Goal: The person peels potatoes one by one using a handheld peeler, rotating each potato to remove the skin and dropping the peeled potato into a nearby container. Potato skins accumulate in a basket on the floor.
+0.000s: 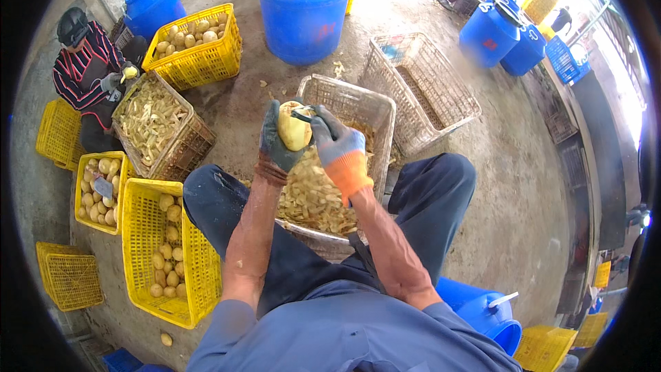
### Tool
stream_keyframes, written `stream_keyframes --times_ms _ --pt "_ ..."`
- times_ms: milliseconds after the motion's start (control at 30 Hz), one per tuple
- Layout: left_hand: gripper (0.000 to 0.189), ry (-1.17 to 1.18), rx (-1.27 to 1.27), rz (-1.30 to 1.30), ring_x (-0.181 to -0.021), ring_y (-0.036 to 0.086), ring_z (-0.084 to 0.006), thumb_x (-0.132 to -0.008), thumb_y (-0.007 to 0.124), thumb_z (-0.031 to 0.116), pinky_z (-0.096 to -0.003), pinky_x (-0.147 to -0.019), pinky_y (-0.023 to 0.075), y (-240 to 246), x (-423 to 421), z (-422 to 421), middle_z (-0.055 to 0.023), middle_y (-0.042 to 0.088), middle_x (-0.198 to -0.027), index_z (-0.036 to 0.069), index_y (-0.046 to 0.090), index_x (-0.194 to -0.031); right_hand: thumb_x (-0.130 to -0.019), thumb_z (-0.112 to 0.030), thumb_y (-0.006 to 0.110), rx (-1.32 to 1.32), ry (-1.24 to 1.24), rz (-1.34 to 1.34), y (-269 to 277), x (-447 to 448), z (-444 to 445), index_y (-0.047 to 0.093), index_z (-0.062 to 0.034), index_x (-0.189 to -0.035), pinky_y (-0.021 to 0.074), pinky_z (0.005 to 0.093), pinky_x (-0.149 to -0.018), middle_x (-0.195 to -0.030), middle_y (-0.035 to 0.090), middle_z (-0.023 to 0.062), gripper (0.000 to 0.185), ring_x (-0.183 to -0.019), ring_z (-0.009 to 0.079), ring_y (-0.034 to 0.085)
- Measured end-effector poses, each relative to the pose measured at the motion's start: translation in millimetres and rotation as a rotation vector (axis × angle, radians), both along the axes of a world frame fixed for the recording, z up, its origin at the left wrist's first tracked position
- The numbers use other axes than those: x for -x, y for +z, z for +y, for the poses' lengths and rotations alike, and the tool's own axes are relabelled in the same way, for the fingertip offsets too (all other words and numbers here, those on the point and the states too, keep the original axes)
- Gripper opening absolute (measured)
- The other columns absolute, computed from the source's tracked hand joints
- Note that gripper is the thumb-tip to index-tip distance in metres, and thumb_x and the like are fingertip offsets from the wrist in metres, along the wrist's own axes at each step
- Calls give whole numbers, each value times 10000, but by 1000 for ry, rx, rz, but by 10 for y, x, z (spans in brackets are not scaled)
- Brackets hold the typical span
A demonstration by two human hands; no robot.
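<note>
My left hand (279, 139), in a dark work glove, holds a large potato (294, 128) whose visible side is mostly peeled and pale yellow, with some brown patches. My right hand (336, 139), in a grey and orange glove, grips a peeler (302, 114) with a dark handle; its head lies against the upper part of the potato. Both hands are above a dirty plastic crate (391, 129) between my knees. Potato peelings (315, 196) fill its lower part.
A yellow crate (201, 289) of potatoes stands by my left knee. An empty dirty crate (439, 82) and a blue barrel (304, 15) stand ahead. At left, a co-worker (88, 62) sits beside a crate of peelings (155, 113). Another blue barrel (480, 310) lies at lower right.
</note>
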State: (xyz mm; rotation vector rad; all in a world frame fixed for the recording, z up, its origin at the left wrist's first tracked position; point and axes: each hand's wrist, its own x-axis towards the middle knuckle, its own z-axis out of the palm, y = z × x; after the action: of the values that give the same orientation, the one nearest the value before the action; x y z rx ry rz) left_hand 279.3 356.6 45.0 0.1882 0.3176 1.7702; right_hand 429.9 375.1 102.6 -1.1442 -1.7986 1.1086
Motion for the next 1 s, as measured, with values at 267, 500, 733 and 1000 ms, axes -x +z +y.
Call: stream_keyframes --times_ms 267,500,733,1000 --pt "504 114 195 21 -927 712 -284 -1016 568 557 -446 -810 622 -26 14 -32 -128 723 -1068 85 657 -1165 -993 -278 672 -18 -26 -58 -530 -293 -586 739 -105 -1216 550 429 -648 -873 718 253 291 -748 358 739" --pt "403 36 20 78 -1023 692 -262 -1036 581 437 -447 -900 591 -86 43 -57 -119 710 -1132 77 654 -1201 -1002 -237 668 107 54 -15 56 -9 61 719 -44 -1261 503 325 -593 -758 724 167 327 -637 110 621" --pt "371 292 413 -69 -1013 685 -266 -981 665 436 -455 -894 604 181 -100 -67 -66 700 -1096 131 641 -1191 -991 -277 676 -307 -2 -104 -796 -401 -613 719 -129 -1292 562 404 -656 -913 716 257 338 -750 353 749" --pt "464 -34 -26 133 -1200 634 -285 -1086 450 404 -439 -1093 490 128 -85 -141 -151 655 -1317 36 607 -1322 -978 -390 632 7 43 -151 57 -106 120 749 -137 -1177 542 449 -607 -803 687 252 342 -691 387 702"
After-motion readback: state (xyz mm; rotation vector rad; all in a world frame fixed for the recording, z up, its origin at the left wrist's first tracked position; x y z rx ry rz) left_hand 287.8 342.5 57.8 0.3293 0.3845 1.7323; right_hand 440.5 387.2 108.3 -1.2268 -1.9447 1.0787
